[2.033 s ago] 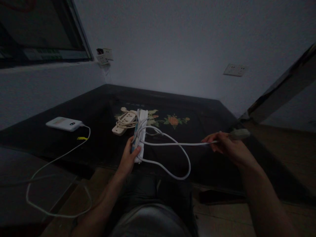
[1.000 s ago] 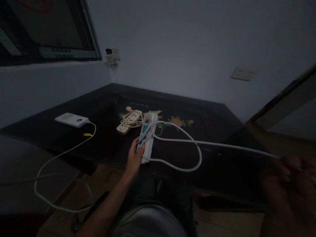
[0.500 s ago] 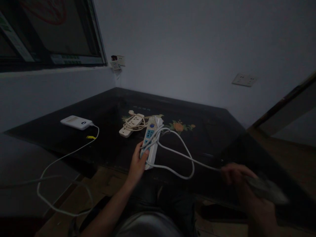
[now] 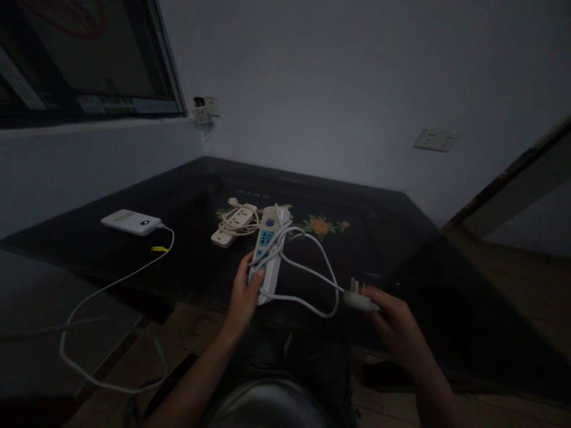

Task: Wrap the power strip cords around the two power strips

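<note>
My left hand [image 4: 245, 293] is closed around the near end of a white power strip [image 4: 272, 275] with blue sockets. The strip's white cord [image 4: 322, 245] wraps around it and loops out to the right over the dark table. At the cord's end is a plug [image 4: 357, 300] with its metal prongs pointing up. My right hand [image 4: 392, 312] grips this plug between thumb and fingers. Just left of the strip lies a smaller white power strip [image 4: 226, 236], its own beige cord wound around it.
The dark glossy table [image 4: 357, 205] has a printed flower pattern [image 4: 319, 226]. On its left lies a white power bank [image 4: 129, 221] with a cable [image 4: 120, 274] hanging over the front edge. Wall sockets [image 4: 435, 139] are at the right, others [image 4: 207, 110] by the window corner.
My right hand has moved left, toward the power strip, and the plug now shows clearly in it. The cord has slackened slightly. My left hand still holds the strip.
</note>
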A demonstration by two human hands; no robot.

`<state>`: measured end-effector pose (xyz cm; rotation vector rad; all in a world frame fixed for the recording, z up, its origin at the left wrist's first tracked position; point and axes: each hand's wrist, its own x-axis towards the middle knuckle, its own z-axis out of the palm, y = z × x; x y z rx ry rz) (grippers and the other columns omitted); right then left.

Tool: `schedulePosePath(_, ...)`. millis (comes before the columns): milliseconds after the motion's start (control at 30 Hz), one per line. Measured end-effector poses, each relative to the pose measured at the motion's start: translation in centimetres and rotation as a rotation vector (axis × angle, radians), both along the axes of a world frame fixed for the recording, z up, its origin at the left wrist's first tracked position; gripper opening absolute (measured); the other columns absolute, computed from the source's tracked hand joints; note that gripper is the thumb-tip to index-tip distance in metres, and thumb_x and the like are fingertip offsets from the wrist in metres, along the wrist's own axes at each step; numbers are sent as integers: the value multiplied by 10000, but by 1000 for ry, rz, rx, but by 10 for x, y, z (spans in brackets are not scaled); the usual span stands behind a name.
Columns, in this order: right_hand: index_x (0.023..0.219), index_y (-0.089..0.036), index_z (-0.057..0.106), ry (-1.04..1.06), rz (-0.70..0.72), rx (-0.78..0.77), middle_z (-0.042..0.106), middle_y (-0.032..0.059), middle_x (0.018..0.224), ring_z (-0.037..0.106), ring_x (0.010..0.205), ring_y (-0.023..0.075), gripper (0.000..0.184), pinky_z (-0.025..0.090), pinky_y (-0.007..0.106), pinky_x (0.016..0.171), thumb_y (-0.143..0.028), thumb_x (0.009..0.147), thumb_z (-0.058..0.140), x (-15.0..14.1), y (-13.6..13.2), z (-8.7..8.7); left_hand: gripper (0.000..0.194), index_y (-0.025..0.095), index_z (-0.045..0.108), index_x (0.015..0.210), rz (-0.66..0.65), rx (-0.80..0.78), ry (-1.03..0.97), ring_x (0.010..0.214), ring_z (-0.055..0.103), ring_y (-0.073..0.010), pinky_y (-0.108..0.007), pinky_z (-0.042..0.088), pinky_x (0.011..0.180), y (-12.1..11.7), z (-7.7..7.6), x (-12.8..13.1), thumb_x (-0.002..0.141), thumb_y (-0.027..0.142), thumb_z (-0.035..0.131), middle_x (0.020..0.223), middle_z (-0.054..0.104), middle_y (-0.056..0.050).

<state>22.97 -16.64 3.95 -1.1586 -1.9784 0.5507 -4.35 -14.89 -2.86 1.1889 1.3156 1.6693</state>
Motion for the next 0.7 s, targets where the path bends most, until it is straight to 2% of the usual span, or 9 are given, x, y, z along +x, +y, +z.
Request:
schedulePosePath(133, 784, -181, 692, 54, -30, -65, 651, 30, 667, 596, 597, 162, 215, 475, 245, 558, -282, 823, 506, 0, -5, -2, 472, 186, 518, 1237, 60, 22, -11, 1188, 527, -251, -373, 388, 1019, 1, -2, -1, 837, 433, 550, 1252, 589, -89)
schedulePosePath(333, 1037, -162, 620, 332, -160, -349, 543, -5, 660, 460, 460, 102, 393, 369, 220, 427, -489, 859, 493, -8, 0, -5, 524, 177, 485, 1265, 90, 99, 55, 1158, 548, -257, -378, 411, 1000, -4, 7, 0, 819, 441, 565, 1233, 590, -101)
schedulePosePath(400, 1027, -154, 595, 363, -162, -438, 481, -34, 604, 404, 432, 87, 428, 319, 209, 403, -528, 831, 522, -10, 10, -8, 558, 167, 472, 1271, 87, 130, 89, 1162, 547, -266, -383, 417, 998, -8, 12, 1, 804, 455, 570, 1245, 580, -112)
schedulePosePath(533, 785, -158, 559, 356, -82, -619, 371, -77, 512, 318, 430, 62, 400, 229, 193, 402, -542, 721, 649, -14, 34, -21, 565, 149, 491, 1238, 57, 226, 158, 1134, 564, -274, -379, 451, 960, -17, 23, 7, 769, 447, 595, 1227, 588, -124)
schedulePosePath(700, 855, -135, 627, 350, 112, -789, 399, -88, 483, 289, 426, 47, 394, 178, 188, 419, -445, 646, 748, -21, 54, -40, 562, 158, 484, 1251, -39, 289, 199, 1124, 574, -264, -357, 478, 923, -24, 34, 13, 777, 437, 597, 1227, 590, -118)
